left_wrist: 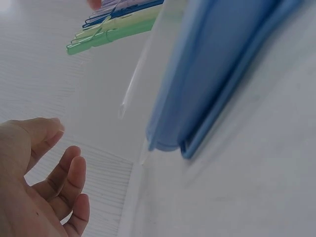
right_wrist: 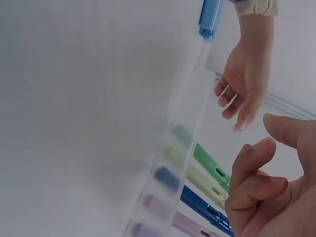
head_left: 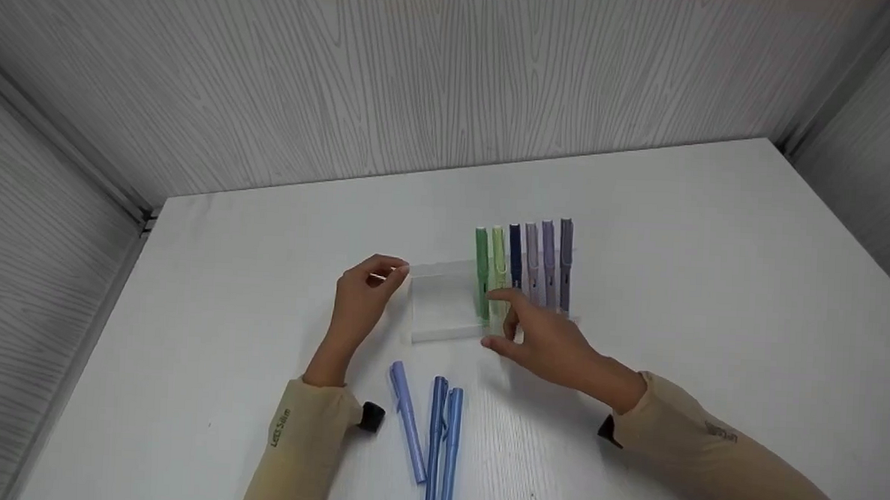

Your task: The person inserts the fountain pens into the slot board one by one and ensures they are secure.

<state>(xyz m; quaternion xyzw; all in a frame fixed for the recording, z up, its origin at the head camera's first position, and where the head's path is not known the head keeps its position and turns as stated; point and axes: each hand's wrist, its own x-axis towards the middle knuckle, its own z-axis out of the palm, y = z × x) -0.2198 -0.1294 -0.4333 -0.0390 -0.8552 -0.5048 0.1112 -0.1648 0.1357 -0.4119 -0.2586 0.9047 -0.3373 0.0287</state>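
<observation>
Six pens (head_left: 516, 255) lay in a row on a clear tray (head_left: 447, 333) right of the head view's centre, partly blocked by the right hand (head_left: 550, 343), its grip spread. The left hand (head_left: 358, 302), its grip loosely parted, was at the tray's upper-left corner. Three bluish pens (head_left: 452, 446) lay at lower centre on the tabletop (head_left: 699, 276), near the left sleeve (head_left: 301, 439).
</observation>
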